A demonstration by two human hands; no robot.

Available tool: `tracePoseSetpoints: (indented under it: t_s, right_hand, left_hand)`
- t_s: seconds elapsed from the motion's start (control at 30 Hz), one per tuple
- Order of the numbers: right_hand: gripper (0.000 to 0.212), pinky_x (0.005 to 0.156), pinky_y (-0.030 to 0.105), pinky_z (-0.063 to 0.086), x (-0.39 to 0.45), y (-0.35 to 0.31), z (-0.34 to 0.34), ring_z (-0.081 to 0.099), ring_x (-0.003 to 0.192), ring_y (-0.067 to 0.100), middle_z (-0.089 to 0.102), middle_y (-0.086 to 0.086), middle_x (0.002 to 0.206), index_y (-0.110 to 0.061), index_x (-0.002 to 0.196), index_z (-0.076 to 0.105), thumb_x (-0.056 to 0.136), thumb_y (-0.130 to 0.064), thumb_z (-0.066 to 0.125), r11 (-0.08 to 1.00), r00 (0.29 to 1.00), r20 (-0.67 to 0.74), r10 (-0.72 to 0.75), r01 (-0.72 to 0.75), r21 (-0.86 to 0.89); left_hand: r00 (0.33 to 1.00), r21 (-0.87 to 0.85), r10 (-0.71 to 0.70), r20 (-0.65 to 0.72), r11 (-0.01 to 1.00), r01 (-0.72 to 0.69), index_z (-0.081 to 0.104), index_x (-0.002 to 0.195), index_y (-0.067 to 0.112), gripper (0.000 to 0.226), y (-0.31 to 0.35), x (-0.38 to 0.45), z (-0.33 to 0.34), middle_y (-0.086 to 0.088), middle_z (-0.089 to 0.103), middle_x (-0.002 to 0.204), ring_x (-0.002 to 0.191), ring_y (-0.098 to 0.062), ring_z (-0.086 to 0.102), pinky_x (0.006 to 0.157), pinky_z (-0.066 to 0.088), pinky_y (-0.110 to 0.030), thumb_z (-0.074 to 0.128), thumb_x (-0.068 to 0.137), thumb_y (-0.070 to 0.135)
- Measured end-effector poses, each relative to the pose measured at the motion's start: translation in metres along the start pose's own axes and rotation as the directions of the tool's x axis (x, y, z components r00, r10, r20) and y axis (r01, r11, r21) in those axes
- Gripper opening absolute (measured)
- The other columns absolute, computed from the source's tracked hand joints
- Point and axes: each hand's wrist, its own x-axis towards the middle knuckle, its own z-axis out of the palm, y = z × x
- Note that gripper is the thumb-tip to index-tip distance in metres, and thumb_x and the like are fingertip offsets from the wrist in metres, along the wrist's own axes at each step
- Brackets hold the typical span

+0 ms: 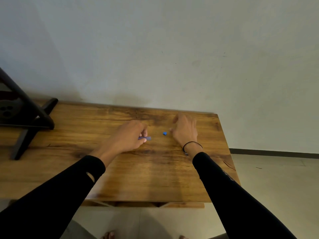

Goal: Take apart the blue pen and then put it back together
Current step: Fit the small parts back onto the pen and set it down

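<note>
My left hand is closed around the blue pen body, whose short bluish end sticks out to the right of my fingers just above the wooden table. A small blue pen piece lies on the table between my hands. My right hand hovers just right of that piece, fingers spread and blurred, holding nothing that I can see. Most of the pen is hidden inside my left fist.
A black metal stand occupies the table's far left. A pale wall runs along the table's back edge. The table's right edge drops to a tiled floor. My bare feet show below the front edge.
</note>
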Motion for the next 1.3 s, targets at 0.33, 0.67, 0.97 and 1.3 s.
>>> tracePoseSetpoints:
  t_s: [0.33, 0.67, 0.97, 1.3]
  right_hand:
    - [0.011, 0.095, 0.043, 0.052, -0.019, -0.007, 0.021, 0.054, 0.119, 0.033, 0.066, 0.009, 0.120, -0.012, 0.108, 0.066, 0.100, -0.006, 0.064, 0.833, 0.909, 0.038, -0.415, 0.397, -0.387]
    - [0.008, 0.063, 0.028, 0.056, -0.005, -0.009, 0.004, 0.072, 0.066, 0.011, 0.079, 0.005, 0.076, -0.010, 0.089, 0.074, 0.096, -0.013, 0.078, 0.896, 0.964, 0.084, -0.252, 0.199, 0.396]
    - [0.008, 0.064, 0.026, 0.060, -0.001, -0.001, 0.008, 0.075, 0.066, 0.012, 0.080, 0.014, 0.077, -0.010, 0.087, 0.076, 0.093, -0.007, 0.082, 0.764, 0.965, 0.146, -0.219, 0.076, 0.641]
    - [0.007, 0.065, 0.029, 0.063, 0.003, 0.003, 0.005, 0.074, 0.071, 0.021, 0.077, 0.024, 0.082, 0.005, 0.095, 0.079, 0.091, 0.000, 0.081, 0.671, 0.945, 0.225, -0.237, -0.008, 0.741]
  left_hand:
    - [0.998, 0.041, 0.022, -0.052, 0.999, -0.020, 0.070, 0.093, 0.027, 0.005, -0.001, 0.005, 0.008, 0.012, 0.072, 0.099, 0.099, -0.013, 0.071, 0.073, 0.049, -0.030, 0.074, 0.096, 0.030]
    - [0.991, -0.048, 0.035, -0.130, 0.998, -0.041, 0.071, 0.097, 0.026, 0.006, 0.005, 0.004, 0.000, 0.010, 0.071, 0.099, 0.092, -0.010, 0.070, 0.072, 0.046, -0.029, 0.075, 0.096, 0.031]
    - [0.973, -0.097, 0.116, -0.200, 0.986, -0.138, 0.071, 0.101, 0.021, 0.011, 0.012, 0.002, -0.007, 0.009, 0.067, 0.097, 0.085, -0.009, 0.065, 0.078, 0.059, -0.036, 0.074, 0.098, 0.030]
    - [0.972, -0.094, 0.119, -0.205, 0.986, -0.140, 0.073, 0.101, 0.020, 0.010, 0.013, 0.003, -0.007, 0.007, 0.070, 0.094, 0.085, -0.013, 0.068, 0.078, 0.061, -0.042, 0.075, 0.094, 0.028]
